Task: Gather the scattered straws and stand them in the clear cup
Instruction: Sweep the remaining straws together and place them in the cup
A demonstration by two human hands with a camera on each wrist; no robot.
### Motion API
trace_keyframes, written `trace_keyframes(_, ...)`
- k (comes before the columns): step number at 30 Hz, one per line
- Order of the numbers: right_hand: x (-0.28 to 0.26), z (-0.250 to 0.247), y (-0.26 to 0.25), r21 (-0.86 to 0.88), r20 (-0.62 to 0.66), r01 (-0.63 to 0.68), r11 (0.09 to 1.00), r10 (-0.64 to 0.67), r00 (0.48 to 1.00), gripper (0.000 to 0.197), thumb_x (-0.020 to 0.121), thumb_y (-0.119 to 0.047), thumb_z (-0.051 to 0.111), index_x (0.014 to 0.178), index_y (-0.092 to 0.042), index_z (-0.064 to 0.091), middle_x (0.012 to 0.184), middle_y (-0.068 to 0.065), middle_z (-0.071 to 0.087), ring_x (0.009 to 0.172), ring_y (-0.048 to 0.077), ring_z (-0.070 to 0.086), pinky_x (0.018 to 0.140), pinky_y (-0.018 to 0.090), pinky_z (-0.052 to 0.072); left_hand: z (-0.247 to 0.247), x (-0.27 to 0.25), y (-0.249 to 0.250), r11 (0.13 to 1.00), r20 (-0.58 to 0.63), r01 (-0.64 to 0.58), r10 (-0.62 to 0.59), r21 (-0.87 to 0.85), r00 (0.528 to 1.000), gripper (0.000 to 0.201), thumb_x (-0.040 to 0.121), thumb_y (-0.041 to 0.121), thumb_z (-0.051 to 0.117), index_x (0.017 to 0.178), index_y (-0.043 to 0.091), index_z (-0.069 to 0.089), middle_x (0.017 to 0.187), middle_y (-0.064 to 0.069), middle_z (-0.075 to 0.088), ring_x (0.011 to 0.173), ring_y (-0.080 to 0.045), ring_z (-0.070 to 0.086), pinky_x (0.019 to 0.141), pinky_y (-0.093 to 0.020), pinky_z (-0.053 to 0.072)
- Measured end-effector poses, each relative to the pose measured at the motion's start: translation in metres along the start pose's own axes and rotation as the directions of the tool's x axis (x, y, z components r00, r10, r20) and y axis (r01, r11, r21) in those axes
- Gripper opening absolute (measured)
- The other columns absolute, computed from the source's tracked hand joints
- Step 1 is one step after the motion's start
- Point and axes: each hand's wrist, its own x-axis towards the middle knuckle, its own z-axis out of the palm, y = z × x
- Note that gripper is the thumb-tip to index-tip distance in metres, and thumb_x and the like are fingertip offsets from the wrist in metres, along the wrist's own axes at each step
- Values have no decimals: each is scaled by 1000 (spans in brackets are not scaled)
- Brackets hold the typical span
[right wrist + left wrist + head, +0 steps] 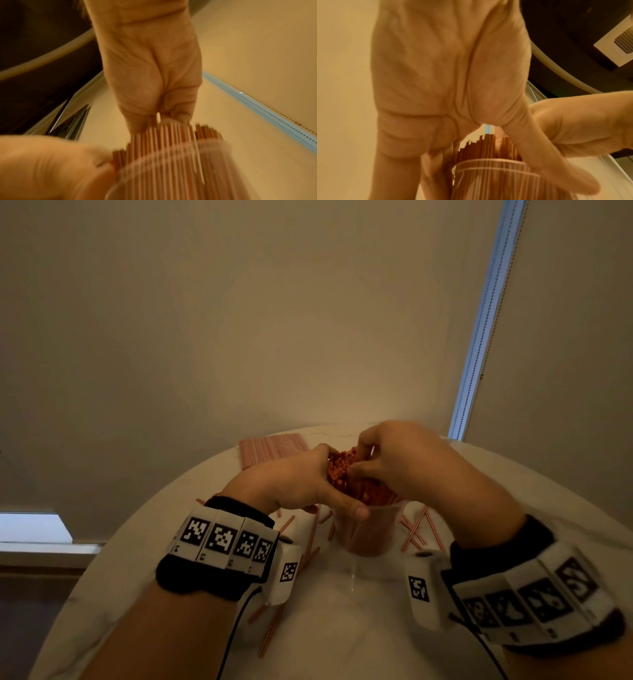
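Seating the straw bundle (346, 474) in the clear cup (368, 537) on the counter (342, 628).
Left hand (298, 484) grips the bundle; right hand (394, 460) pinches its tips. Next move: collect loose straws (416, 529) beside the cup.

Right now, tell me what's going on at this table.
A person is packing red-striped straws into a clear cup on the round white table. The left hand grips the bundle just above the rim, while the right hand pinches at the straw tops. More loose straws lie scattered around the cup.
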Motion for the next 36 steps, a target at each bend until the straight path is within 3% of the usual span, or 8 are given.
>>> trace_keyframes(3, 5, 9, -8, -80, -149, -15, 997, 3, 989, 20, 86, -47, 70, 89, -28, 74, 87, -2, 68, 79, 17, 62, 69, 32, 54, 0, 4, -2, 1000, 12, -18, 18, 13, 1000, 92, 59, 49, 97, 134, 24, 50, 119, -2, 68, 110, -22, 65, 92, -46, 60)
trace_keyframes(9, -3, 4, -3, -113, 33, -24, 993, 27, 999, 36, 89, -52, 64, 116, -30, 73, 102, 0, 71, 91, 21, 65, 83, 41, 57, -12, -7, -3, 990, -9, -4, 6, 141, 1000, 127, 55, 50, 95, 159, 19, 28, 145, -1, 56, 132, -20, 54, 112, -44, 46)
trace_keyframes(15, -25, -14, -33, 36, -214, 71, 997, -62, 975, 25, 95, -47, 60, 96, -25, 70, 90, -1, 68, 79, 15, 61, 66, 29, 48, -38, -29, -32, 944, -124, 204, -177, 261, 976, 38, 87, 41, 78, 117, 20, 68, 110, 2, 72, 97, -13, 69, 81, -32, 58)
trace_keyframes(19, -49, 10, -69, -14, 112, 116, 993, -113, 987, 21, 98, -40, 57, 97, -20, 66, 79, -4, 61, 71, 10, 57, 59, 23, 44, -30, -32, -58, 808, -161, 406, -373, 427, 914, 31, 92, 46, 72, 98, 15, 72, 91, 0, 76, 90, -18, 74, 86, -34, 61)
trace_keyframes(24, -42, 58, -91, -152, 489, 101, 983, -15, 872, 26, 102, -32, 50, 111, -10, 62, 77, 2, 59, 59, 13, 56, 55, 23, 48, -10, -29, -66, 739, -123, 401, -402, 542, 907, 43, 93, 50, 69, 106, 10, 76, 99, -5, 79, 98, -22, 75, 96, -37, 57)
trace_keyframes(28, -29, 82, -103, -340, 591, 212, 916, 33, 806, 46, 102, -44, 49, 130, -9, 59, 117, 8, 63, 98, 24, 59, 74, 32, 41, -3, -30, -61, 716, -141, 354, -341, 602, 930, 31, 88, 36, 79, 106, 10, 77, 98, -2, 78, 96, -20, 72, 93, -35, 57)
trace_keyframes(30, -24, 88, -104, -367, 605, 220, 904, 53, 795, 44, 99, -41, 55, 131, -10, 59, 120, 7, 61, 112, 28, 59, 77, 34, 41, 2, -33, -58, 678, -155, 332, -309, 656, 938, 22, 88, 29, 78, 97, 10, 71, 88, -1, 70, 82, -18, 65, 84, -33, 55)
trace_keyframes(36, -30, 87, -102, -461, 635, 229, 857, 138, 760, 20, 92, -26, 64, 104, -10, 67, 101, 7, 61, 76, 23, 54, 67, 34, 45, 16, -48, -52, 634, -120, 294, -303, 715, 945, 27, 92, 29, 74, 109, 10, 68, 73, 2, 55, 79, -20, 58, 73, -32, 46)
